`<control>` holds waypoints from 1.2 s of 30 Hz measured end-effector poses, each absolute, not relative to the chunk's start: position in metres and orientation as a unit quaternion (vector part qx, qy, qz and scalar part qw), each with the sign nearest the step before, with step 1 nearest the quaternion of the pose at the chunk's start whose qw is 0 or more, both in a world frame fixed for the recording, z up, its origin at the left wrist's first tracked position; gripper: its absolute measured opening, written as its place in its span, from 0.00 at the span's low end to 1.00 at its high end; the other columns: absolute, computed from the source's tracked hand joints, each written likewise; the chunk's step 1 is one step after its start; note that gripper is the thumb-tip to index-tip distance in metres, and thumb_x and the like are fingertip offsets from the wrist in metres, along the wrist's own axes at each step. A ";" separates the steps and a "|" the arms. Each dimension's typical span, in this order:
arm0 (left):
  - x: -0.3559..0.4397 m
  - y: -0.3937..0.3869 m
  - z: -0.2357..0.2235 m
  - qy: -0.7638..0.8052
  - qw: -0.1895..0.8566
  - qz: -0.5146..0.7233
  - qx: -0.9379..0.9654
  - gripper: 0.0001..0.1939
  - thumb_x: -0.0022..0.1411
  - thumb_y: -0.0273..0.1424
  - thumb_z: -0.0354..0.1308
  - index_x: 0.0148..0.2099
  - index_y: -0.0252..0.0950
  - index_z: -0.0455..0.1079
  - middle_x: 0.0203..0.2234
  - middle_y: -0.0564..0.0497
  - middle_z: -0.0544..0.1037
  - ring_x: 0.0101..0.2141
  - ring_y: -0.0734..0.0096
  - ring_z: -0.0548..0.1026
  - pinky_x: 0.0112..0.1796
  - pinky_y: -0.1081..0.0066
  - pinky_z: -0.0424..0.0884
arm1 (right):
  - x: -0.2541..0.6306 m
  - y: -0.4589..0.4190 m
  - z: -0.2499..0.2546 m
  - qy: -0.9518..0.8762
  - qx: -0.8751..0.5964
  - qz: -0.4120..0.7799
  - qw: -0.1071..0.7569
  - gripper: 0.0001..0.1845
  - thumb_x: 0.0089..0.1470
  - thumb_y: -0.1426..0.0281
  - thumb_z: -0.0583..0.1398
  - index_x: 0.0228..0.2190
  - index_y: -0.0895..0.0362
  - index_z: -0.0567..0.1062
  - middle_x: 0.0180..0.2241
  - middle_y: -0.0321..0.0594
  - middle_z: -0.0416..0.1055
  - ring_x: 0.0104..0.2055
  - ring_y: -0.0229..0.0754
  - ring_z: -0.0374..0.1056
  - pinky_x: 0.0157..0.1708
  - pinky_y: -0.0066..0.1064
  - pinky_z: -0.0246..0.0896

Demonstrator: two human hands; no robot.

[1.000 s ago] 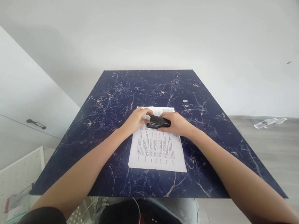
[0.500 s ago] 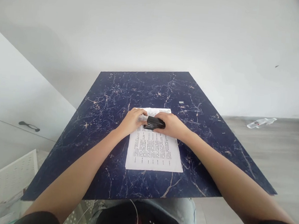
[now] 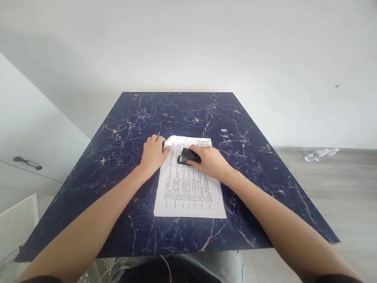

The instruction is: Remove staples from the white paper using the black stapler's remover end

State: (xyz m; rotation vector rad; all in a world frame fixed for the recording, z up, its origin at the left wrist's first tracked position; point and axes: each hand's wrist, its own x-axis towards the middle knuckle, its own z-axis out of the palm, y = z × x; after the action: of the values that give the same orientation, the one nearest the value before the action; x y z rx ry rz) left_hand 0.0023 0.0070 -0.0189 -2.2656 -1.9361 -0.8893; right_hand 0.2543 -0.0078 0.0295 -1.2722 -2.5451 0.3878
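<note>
A black stapler (image 3: 189,156) is held in my right hand (image 3: 210,161), its jaw end pointing left over the printed paper. The fingers wrap its rear end, and the jaws show a gap. My left hand (image 3: 153,154) is at the upper left edge of the paper (image 3: 186,198), thumb on top and fingers beyond the edge, pinching it. That corner bends up slightly. Whether the paper is one sheet or several, I cannot tell. Lines of print run across it, and it lies on a dark blue marbled table (image 3: 128,224).
A small pale piece (image 3: 223,130) lies on the table beyond the paper. On the floor at right is a clear plastic item (image 3: 321,154). A white perforated rack (image 3: 6,227) stands at lower left, beside a cabinet with a dark handle (image 3: 28,162). A white cable (image 3: 168,269) hangs over my lap.
My left hand has moved left from the stapler's front to the paper's left edge. The stapler's jaws now show a wider gap, and my right hand keeps its hold. The view has shifted slightly.
</note>
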 end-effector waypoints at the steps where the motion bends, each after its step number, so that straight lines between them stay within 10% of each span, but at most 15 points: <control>1: 0.002 0.008 -0.019 -0.617 0.005 -0.296 -0.729 0.07 0.64 0.33 0.63 0.41 0.37 0.69 0.39 0.44 0.72 0.44 0.52 0.71 0.48 0.51 0.69 | 0.256 -0.008 0.032 -0.876 -0.444 0.129 0.138 0.16 0.60 0.61 0.62 0.49 0.52 0.74 0.39 0.44 0.80 0.37 0.50 0.74 0.33 0.39 0.62; 8: -0.004 0.006 -0.011 -0.568 -0.132 -0.385 -0.715 0.02 0.69 0.28 0.54 0.42 0.41 0.64 0.32 0.50 0.76 0.32 0.64 0.74 0.36 0.62 0.68 | 0.306 0.014 0.057 -0.795 -0.546 0.131 0.232 0.14 0.58 0.64 0.63 0.45 0.54 0.75 0.38 0.46 0.79 0.35 0.48 0.73 0.32 0.39 0.65; 36: -0.008 0.008 -0.008 -0.533 -0.212 -0.525 -0.629 0.04 0.71 0.31 0.54 0.47 0.41 0.66 0.33 0.50 0.79 0.33 0.66 0.79 0.32 0.68 0.71 | 0.342 0.047 0.033 -0.801 -0.582 0.066 0.128 0.15 0.60 0.55 0.61 0.40 0.53 0.76 0.35 0.46 0.78 0.35 0.51 0.71 0.32 0.39 0.58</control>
State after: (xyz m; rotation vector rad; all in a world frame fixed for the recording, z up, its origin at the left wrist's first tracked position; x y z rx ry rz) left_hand -0.0080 0.0081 -0.0081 -2.2963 -1.9454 -1.9178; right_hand 0.3418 0.0466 0.0326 -1.6915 -2.3292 0.1912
